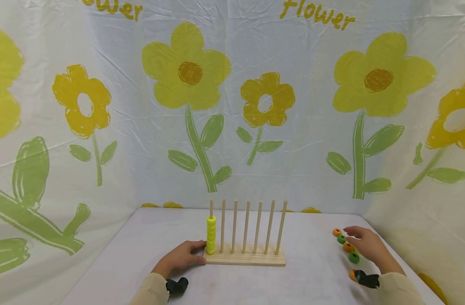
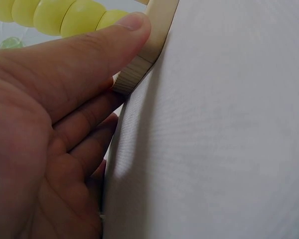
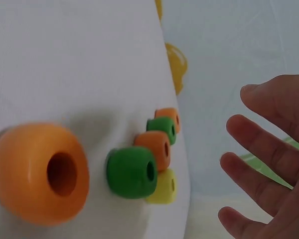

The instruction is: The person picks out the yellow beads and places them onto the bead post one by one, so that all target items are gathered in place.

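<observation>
A wooden bead stand [image 1: 247, 257] with several upright pegs rests on the table. Its leftmost peg carries a stack of yellow beads [image 1: 211, 235]; the other pegs are bare. My left hand [image 1: 183, 255] grips the stand's left end, thumb on the near side and fingers beyond it, as the left wrist view shows. At the right, my right hand [image 1: 369, 246] hovers with spread fingers above a row of loose beads, holding nothing. That row has orange beads [image 3: 40, 173], green beads [image 3: 132, 172] and a yellow bead [image 3: 162, 188], which the hand largely hides in the head view.
The white tabletop [image 1: 156, 237] meets a hanging cloth [image 1: 304, 140] with printed yellow flowers at the back and both sides. The nearest orange bead [image 1: 352, 275] lies beside my right wrist's black camera [image 1: 366, 279].
</observation>
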Motion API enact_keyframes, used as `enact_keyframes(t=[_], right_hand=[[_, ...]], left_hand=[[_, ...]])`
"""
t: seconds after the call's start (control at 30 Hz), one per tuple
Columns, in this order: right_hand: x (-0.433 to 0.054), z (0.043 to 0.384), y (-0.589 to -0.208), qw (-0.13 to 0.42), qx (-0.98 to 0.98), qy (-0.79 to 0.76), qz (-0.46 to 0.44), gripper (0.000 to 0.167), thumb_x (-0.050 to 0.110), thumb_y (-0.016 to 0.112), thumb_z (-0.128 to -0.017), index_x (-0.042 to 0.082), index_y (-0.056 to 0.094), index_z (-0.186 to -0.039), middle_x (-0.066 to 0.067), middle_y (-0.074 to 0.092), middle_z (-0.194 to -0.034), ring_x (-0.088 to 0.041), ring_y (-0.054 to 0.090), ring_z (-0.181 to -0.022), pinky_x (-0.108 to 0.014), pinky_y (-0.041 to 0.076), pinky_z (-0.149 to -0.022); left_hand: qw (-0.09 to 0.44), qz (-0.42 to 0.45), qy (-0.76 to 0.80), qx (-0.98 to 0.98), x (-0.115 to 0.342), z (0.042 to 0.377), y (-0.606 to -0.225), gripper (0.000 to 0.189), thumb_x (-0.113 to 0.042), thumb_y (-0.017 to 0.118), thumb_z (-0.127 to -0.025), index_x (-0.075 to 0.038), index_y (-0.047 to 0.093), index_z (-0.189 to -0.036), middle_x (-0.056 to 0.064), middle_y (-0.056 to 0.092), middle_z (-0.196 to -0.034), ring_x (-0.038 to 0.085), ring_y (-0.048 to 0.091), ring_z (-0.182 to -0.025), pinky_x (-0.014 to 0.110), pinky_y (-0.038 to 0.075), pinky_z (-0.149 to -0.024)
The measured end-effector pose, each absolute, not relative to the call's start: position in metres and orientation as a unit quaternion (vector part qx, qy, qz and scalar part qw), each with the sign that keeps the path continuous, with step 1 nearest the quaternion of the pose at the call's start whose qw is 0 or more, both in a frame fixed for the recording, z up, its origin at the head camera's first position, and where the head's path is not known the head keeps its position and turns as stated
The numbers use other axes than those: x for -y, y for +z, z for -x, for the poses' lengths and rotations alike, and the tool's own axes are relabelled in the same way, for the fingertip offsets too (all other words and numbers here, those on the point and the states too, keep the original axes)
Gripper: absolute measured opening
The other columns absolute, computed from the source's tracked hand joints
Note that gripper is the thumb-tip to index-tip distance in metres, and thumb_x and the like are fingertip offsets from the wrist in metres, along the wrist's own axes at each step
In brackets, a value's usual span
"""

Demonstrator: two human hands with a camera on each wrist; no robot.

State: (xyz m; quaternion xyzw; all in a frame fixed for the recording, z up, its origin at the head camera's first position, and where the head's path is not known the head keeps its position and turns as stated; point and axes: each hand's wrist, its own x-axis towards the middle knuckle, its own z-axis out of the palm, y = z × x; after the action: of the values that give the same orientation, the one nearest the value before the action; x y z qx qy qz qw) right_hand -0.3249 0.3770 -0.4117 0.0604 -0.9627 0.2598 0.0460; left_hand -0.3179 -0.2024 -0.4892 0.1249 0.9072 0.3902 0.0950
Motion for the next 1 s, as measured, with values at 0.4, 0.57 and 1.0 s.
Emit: enact_keyframes(t=[0.4,0.57,1.0], right_hand=[[-0.401,0.334,-0.431,-0.015,0.966,0.259,-0.018,0.041,0.016,0.058,-0.093,-0.006,0.056,-0.127,-0.034,0.052,-0.13,-0.054,0.049,-0.114,-0.062,0.048,-0.088],[-0.409,0.338,-0.439,-0.038,0.968,0.248,-0.003,0.041,0.017,0.057,-0.093,-0.004,0.056,-0.128,-0.036,0.049,-0.131,-0.055,0.047,-0.114,-0.063,0.047,-0.088],[-0.415,0.344,-0.451,-0.052,0.976,0.213,0.003,0.045,0.013,0.055,-0.088,-0.004,0.055,-0.129,-0.039,0.047,-0.131,-0.06,0.043,-0.117,-0.07,0.039,-0.094]], left_hand=[[0.098,-0.122,0.391,-0.907,0.202,0.318,-0.489,0.072,-0.045,0.078,-0.077,-0.019,0.054,-0.139,0.01,0.048,-0.148,0.042,0.035,-0.14,0.066,0.027,-0.11],[0.094,-0.13,0.388,-0.907,0.202,0.317,-0.488,0.071,-0.044,0.078,-0.077,-0.018,0.054,-0.139,0.011,0.048,-0.147,0.042,0.036,-0.139,0.066,0.028,-0.11],[0.096,-0.123,0.39,-0.908,0.202,0.318,-0.489,0.073,-0.047,0.077,-0.076,-0.019,0.054,-0.139,0.009,0.049,-0.148,0.041,0.036,-0.14,0.066,0.028,-0.11]])
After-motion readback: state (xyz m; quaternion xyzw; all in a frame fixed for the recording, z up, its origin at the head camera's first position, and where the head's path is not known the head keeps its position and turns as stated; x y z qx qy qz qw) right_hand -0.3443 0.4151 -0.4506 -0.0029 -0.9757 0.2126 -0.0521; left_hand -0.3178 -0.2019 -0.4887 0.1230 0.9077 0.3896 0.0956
